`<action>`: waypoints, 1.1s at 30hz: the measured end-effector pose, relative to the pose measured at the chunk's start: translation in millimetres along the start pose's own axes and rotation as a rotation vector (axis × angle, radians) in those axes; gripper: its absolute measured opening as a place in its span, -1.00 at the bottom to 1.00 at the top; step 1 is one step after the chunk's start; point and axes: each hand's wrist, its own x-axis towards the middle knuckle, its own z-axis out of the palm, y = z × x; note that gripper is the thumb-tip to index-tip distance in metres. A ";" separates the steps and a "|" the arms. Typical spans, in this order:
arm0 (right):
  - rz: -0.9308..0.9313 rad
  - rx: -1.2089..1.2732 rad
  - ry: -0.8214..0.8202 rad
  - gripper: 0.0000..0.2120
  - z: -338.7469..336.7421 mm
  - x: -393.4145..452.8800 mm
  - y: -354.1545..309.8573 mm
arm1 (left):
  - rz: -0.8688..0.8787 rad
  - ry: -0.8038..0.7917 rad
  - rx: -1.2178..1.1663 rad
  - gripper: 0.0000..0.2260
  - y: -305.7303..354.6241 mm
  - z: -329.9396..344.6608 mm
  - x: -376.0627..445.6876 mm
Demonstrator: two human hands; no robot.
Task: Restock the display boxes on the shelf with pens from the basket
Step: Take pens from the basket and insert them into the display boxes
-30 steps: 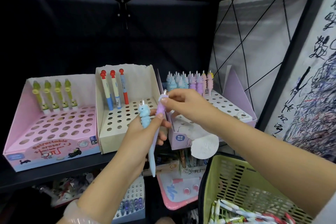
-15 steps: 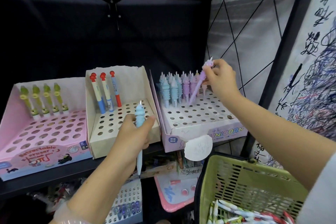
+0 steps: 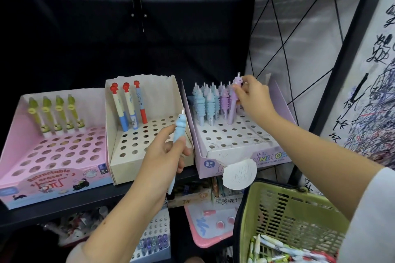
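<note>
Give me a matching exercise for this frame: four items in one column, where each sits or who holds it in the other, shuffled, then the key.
Items:
1. blue pen
2. purple pen
3. green pens
4. red-capped pens

Places:
A. standing in the cream box
B. in the left hand, in front of the boxes
C. standing in the pink box
D. pinched by the right hand over the lilac unicorn box

Pairs: 1-B, 2-D, 3-C, 4-A

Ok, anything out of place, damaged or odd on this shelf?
Two things. The cream display box has a ragged, torn top edge on its back panel. A round white paper tag hangs off the front of the unicorn box, scribbled on and tilted. The pens stand upright in their holes.
</note>
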 end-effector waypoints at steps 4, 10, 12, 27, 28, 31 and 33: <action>0.085 0.020 -0.043 -0.72 -0.9 2.4 0.1 | -0.039 0.032 -0.078 -0.84 0.4 0.5 -0.1; 0.050 -0.110 -0.182 -0.83 14.6 -14.1 4.4 | -0.072 0.090 -0.183 -0.89 3.6 1.9 -3.6; 0.065 -0.137 -0.190 -0.82 17.2 -20.1 6.5 | -0.054 0.098 -0.134 -0.92 4.9 0.0 -5.3; -0.002 0.514 -0.389 -0.89 9.5 -76.0 -87.9 | 0.054 0.052 -0.019 -0.86 15.2 6.2 -4.1; 0.028 0.532 -0.328 -0.89 6.3 -69.2 -85.9 | 0.093 0.068 0.033 -0.86 14.5 1.9 -1.9; 0.051 0.447 -0.077 -0.87 -8.7 -44.7 -73.3 | 0.212 0.082 0.193 -0.81 15.1 -15.9 3.9; 0.044 0.297 0.037 -0.87 -16.6 -31.9 -61.7 | 0.248 0.060 0.287 -0.76 13.6 -25.3 6.9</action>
